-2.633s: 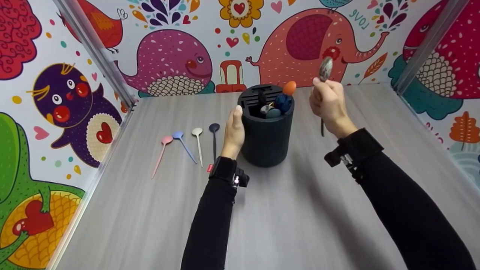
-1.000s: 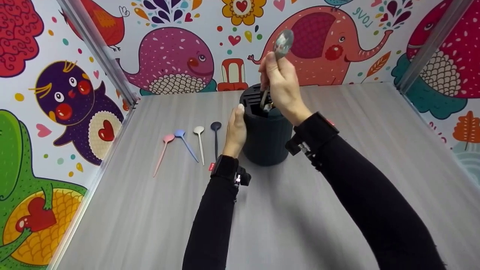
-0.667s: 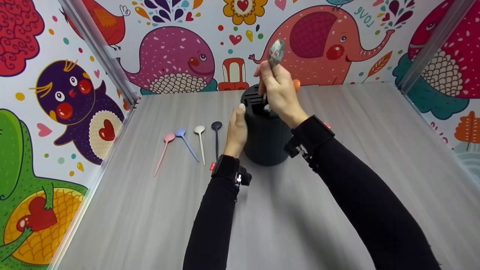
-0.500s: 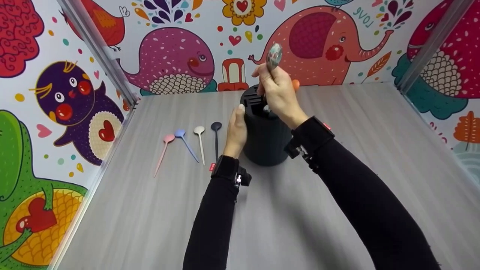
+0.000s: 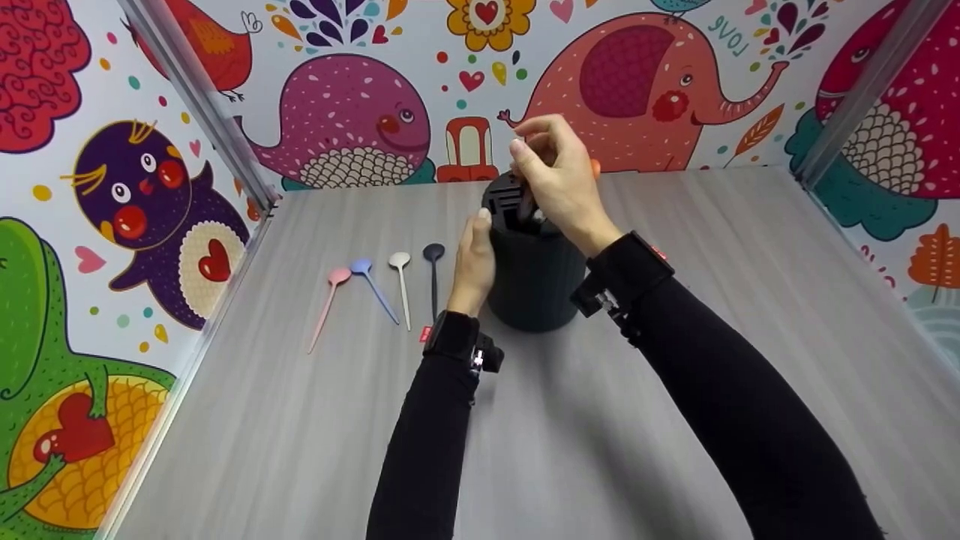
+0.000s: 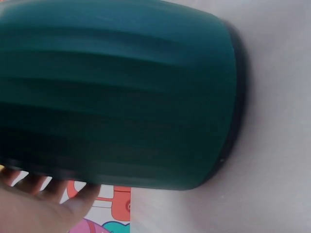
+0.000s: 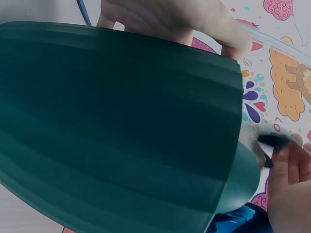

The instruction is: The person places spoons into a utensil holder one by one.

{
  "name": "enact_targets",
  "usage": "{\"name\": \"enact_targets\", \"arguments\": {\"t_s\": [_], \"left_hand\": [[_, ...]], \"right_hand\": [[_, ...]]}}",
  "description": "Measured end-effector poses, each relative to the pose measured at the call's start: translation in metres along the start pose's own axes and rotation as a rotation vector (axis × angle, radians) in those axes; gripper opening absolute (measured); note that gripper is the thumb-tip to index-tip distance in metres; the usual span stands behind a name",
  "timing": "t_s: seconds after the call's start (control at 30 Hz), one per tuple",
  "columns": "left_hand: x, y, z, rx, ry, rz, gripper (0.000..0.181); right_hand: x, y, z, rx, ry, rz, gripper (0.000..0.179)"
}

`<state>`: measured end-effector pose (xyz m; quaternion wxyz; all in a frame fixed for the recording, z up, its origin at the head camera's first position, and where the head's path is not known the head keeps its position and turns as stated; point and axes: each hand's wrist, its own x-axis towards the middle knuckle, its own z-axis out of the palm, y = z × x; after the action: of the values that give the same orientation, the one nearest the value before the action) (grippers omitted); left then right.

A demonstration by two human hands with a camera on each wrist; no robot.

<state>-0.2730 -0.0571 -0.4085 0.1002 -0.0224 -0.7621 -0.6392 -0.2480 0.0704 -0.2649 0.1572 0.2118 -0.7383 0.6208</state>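
Observation:
A dark green ribbed utensil holder (image 5: 536, 285) with a slotted top stands upright on the table. My left hand (image 5: 472, 262) holds its left side, thumb near the rim and fingers along the wall. Above the opening is my right hand (image 5: 562, 180), its fingers bent loosely with a gap between thumb and forefinger. Just under those fingers a dark, shiny spoon (image 5: 527, 206) stands in the opening; a blurred dark piece (image 7: 274, 141) shows beside the fingertips in the right wrist view. An orange utensil end (image 5: 595, 169) sticks out behind the right hand, which hides most of the opening.
Left of the holder lie long-handled spoons: pink (image 5: 339, 275), blue (image 5: 361, 266), white (image 5: 400, 259) and dark (image 5: 433, 252). A teal rounded utensil (image 7: 243, 182) and a shiny blue piece (image 7: 238, 221) rise from the holder. Cartoon-printed walls enclose the table.
My right hand has brought the metal spoon from the right to over the holder and lowered it; its bowl no longer shows above the fingers, which have loosened. The left hand stays put.

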Motion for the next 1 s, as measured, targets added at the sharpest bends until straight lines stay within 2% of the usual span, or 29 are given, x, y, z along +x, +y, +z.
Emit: {"name": "enact_targets", "arguments": {"t_s": [0.3, 0.63, 1.0], "left_hand": [[0.000, 0.001, -0.002, 0.014, 0.008, -0.008, 0.067], [0.000, 0.002, 0.000, 0.013, 0.011, 0.007, 0.065], [-0.001, 0.001, 0.000, 0.021, 0.023, -0.001, 0.062]], "right_hand": [[-0.001, -0.002, -0.007, -0.030, 0.019, -0.005, 0.019], [-0.001, -0.006, -0.020, 0.025, 0.077, -0.027, 0.016], [-0.002, -0.005, -0.034, -0.026, 0.138, -0.052, 0.013]]}}
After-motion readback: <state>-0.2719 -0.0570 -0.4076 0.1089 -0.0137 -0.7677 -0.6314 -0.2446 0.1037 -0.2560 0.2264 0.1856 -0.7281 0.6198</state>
